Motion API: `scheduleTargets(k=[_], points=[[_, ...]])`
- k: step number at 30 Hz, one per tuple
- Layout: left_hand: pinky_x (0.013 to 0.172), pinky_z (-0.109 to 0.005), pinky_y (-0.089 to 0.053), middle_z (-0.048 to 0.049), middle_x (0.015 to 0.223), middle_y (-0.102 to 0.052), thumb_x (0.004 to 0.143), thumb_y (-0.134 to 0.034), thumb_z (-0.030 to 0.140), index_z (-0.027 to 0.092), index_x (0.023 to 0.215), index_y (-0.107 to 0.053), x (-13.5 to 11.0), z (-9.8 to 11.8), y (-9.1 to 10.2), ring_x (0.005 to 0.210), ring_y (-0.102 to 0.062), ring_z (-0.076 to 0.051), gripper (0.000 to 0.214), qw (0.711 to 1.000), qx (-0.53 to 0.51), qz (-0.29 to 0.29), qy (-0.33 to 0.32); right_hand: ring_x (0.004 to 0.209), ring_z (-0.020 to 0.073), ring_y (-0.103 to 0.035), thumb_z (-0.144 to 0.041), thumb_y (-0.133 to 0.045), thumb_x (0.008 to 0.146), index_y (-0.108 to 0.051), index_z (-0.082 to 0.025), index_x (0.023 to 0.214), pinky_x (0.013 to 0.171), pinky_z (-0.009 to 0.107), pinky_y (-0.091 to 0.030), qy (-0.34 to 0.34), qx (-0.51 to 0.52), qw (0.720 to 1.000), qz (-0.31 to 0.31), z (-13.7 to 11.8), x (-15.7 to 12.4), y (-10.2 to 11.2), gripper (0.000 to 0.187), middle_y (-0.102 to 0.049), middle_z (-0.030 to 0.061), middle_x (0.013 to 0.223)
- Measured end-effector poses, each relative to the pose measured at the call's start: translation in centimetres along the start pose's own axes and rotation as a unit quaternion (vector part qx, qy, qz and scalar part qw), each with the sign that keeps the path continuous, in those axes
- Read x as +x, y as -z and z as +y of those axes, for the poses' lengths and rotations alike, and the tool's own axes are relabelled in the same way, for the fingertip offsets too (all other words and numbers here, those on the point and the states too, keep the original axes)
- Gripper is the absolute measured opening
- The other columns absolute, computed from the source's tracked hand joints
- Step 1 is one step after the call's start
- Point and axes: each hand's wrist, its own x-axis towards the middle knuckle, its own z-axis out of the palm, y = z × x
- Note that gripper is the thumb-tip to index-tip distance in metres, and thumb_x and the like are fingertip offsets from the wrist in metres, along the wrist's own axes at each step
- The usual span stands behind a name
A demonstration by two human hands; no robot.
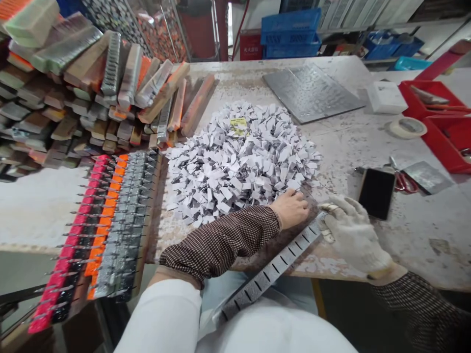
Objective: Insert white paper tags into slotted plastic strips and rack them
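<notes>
- Head view: at a worn table [415,245], the left hand [290,208] rests knuckles-up at the near edge of a heap of white paper tags [243,157]; whether it grips one cannot be told.
- The gloved right hand [353,235] pinches the far end of a grey slotted strip [272,269], which runs back to the lap.
- Judged step: drawing a tag. Lifting one alone calls for a fine pinch.
- Yellow label [238,125] on the heap and red box [250,45] behind: print illegible.
</notes>
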Motion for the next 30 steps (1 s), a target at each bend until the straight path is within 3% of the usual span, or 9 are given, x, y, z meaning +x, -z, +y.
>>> scheduleTargets(k=[3,8,12,16,19,22,26,30], points=[[0.094,-0.042,-0.037,-0.0106,0.109,-0.081,0.114,-0.059,0.02,0.018,0.101,-0.08,0.5,-0.6,0.3,0.111,-0.063,-0.027,0.025,1.0,-0.011,-0.003,-0.014,0.133,0.0317,-0.067,-0.024,-0.064,0.104,-0.078,-0.022,0.089,0.133,0.053,-0.038,0.003,-0.001,1.0,0.002,0.2,-0.3,-0.6,0.02,-0.082,0.01,0.12],[0.093,-0.041,-0.038,-0.0092,0.106,-0.081,0.109,-0.064,0.015,0.02,0.099,-0.079,0.8,-1.5,1.6,0.11,-0.064,-0.026,0.019,0.999,-0.032,-0.028,-0.025,0.137,0.0338,-0.066,-0.024,-0.054,0.101,-0.08,-0.022,0.103,0.133,0.062,-0.036,0.024,0.017,0.997,-0.071,1.3,0.3,-1.1,0.026,-0.082,0.0128,0.118],[0.093,-0.041,-0.042,-0.0102,0.106,-0.078,0.11,-0.062,0.015,0.019,0.107,-0.076,-2.1,0.4,2.0,0.107,-0.065,-0.027,0.015,0.998,-0.038,0.052,0.018,0.135,0.0375,-0.067,-0.026,-0.06,0.095,-0.08,-0.026,0.094,0.132,0.068,-0.037,0.026,0.057,0.99,-0.125,2.0,1.1,-0.9,0.02,-0.082,0.0137,0.113],[0.092,-0.038,-0.049,-0.0116,0.112,-0.075,0.109,-0.055,0.016,0.017,0.106,-0.072,-6.4,4.9,-0.4,0.103,-0.064,-0.025,0.017,0.98,-0.095,0.134,0.11,0.139,0.0366,-0.063,-0.016,-0.058,0.093,-0.079,-0.023,0.094,0.133,0.064,-0.038,0.035,0.08,0.986,-0.139,2.0,1.3,0.3,0.022,-0.079,0.0156,0.119],[0.096,-0.036,-0.051,-0.0102,0.122,-0.076,0.112,-0.053,0.019,0.018,0.109,-0.071,-8.5,7.4,-2.6,0.106,-0.065,-0.023,0.019,0.98,-0.13,0.144,0.053,0.134,0.0356,-0.063,-0.016,-0.059,0.09,-0.077,-0.023,0.088,0.13,0.059,-0.041,0.05,0.084,0.983,-0.156,1.9,1.9,1.3,0.019,-0.078,0.0151,0.115],[0.093,-0.037,-0.051,-0.0088,0.124,-0.077,0.115,-0.053,0.026,0.019,0.112,-0.071,-8.9,8.0,-3.8,0.107,-0.065,-0.024,0.019,0.984,-0.121,0.132,0.018,0.124,0.036,-0.064,-0.015,-0.059,0.087,-0.077,-0.02,0.088,0.126,0.06,-0.041,0.054,0.088,0.975,-0.196,1.7,3.2,1.9,0.018,-0.077,0.0172,0.11],[0.091,-0.036,-0.052,-0.0094,0.124,-0.076,0.116,-0.056,0.027,0.02,0.115,-0.07,-8.6,7.8,-4.0,0.108,-0.066,-0.023,0.016,0.986,-0.115,0.122,0.023,0.11,0.0316,-0.065,-0.015,-0.061,0.085,-0.075,-0.019,0.083,0.121,0.055,-0.041,0.067,0.1,0.961,-0.248,1.9,4.6,1.9,0.015,-0.075,0.0151,0.102],[0.091,-0.035,-0.054,-0.0095,0.126,-0.076,0.115,-0.056,0.027,0.02,0.115,-0.07,-8.5,8.0,-4.1,0.107,-0.066,-0.022,0.015,0.983,-0.128,0.13,0.035,0.11,0.0315,-0.067,-0.018,-0.058,0.089,-0.076,-0.021,0.087,0.118,0.054,-0.045,0.062,0.105,0.961,-0.247,2.3,3.9,1.4,0.018,-0.077,0.0136,0.106]])
